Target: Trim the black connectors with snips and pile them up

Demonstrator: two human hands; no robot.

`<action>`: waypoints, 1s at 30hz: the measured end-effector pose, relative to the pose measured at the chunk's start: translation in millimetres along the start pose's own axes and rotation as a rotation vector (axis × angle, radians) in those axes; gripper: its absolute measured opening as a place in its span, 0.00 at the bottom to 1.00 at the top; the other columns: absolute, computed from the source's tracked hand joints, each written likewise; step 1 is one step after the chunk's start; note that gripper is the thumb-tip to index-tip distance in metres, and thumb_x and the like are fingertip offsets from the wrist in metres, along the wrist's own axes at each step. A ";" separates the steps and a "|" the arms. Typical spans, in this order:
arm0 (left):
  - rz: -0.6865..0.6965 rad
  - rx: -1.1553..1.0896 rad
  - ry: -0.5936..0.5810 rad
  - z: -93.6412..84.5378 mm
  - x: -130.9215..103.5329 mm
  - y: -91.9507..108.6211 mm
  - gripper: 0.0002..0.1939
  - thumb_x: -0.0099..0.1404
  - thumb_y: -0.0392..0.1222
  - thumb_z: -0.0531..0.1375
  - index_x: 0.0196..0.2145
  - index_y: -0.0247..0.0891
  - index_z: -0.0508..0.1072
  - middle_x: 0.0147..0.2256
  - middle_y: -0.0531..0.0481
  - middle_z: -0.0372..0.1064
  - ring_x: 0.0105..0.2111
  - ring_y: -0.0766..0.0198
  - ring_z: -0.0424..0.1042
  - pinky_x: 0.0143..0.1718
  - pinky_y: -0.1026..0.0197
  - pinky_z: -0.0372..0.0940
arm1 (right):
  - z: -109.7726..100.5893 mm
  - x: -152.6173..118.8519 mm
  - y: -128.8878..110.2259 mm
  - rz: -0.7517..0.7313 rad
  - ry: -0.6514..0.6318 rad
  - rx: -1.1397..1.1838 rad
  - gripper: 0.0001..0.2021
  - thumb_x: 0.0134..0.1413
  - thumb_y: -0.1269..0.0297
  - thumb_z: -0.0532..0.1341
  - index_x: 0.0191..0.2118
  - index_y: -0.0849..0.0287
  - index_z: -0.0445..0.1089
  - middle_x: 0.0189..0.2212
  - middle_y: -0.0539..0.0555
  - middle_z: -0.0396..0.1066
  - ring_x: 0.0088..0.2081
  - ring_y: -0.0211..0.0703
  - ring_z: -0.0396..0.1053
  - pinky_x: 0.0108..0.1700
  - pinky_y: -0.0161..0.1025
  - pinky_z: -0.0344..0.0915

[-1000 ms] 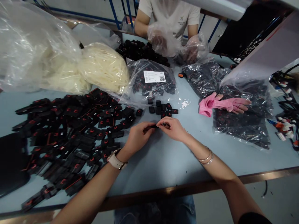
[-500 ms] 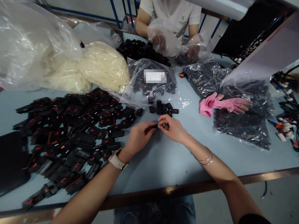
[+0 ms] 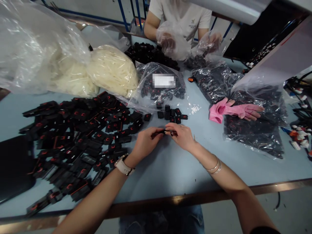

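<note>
My left hand pinches a small black piece above the middle of the blue-grey table. Close against it, my right hand has its fingers closed at the right end of the same piece, partly hiding it. Just beyond my hands lies a small group of black connectors with red clips. A little pile of tiny white parts is to the right of them. On the left spreads a large heap of black connectors with red parts.
Clear bags with cream-coloured parts stand at the back left. A bag of black parts sits behind the small group. Pink gloves lie on dark bags at right. Across the table, a person handles clear plastic.
The view has shifted slightly. My hands stay together around the black piece with little movement. The person's hand at the back right has risen with the plastic.
</note>
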State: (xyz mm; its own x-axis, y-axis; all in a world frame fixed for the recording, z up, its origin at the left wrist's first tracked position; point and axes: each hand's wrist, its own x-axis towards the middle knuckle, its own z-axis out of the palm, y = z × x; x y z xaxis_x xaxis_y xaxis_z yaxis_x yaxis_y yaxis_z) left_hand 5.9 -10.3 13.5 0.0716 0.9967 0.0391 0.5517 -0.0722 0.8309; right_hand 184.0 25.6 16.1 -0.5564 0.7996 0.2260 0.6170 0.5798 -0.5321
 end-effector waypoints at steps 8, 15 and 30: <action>-0.054 -0.044 0.002 -0.2 1.1 1.0 0.12 0.59 0.39 0.58 0.39 0.36 0.77 0.35 0.48 0.78 0.32 0.61 0.74 0.34 0.63 0.67 | 6.7 -4.0 8.7 -0.145 0.094 -0.022 0.12 0.58 0.71 0.54 0.46 0.55 0.67 0.35 0.48 0.78 0.37 0.37 0.75 0.41 0.34 0.67; -0.064 -0.040 0.018 1.3 1.9 0.0 0.12 0.59 0.40 0.57 0.38 0.37 0.77 0.33 0.49 0.78 0.29 0.62 0.74 0.32 0.63 0.67 | 3.4 -2.9 -0.5 -0.165 -0.023 -0.207 0.12 0.60 0.71 0.52 0.46 0.56 0.68 0.29 0.48 0.77 0.30 0.36 0.71 0.32 0.34 0.63; -0.056 -0.060 0.000 -0.6 0.7 2.2 0.10 0.59 0.40 0.58 0.38 0.38 0.76 0.29 0.52 0.77 0.27 0.63 0.74 0.30 0.63 0.68 | 1.2 0.8 -7.0 0.189 0.496 0.585 0.23 0.64 0.50 0.44 0.36 0.57 0.71 0.30 0.53 0.71 0.31 0.37 0.68 0.33 0.36 0.65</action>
State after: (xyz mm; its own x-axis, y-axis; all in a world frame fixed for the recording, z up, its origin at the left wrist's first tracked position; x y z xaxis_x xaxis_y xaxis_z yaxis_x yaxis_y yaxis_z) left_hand 6.7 -9.7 15.6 0.0422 0.9991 -0.0082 0.5043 -0.0142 0.8634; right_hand 178.6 22.0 19.0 -0.0727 0.9326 0.3534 0.2068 0.3607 -0.9094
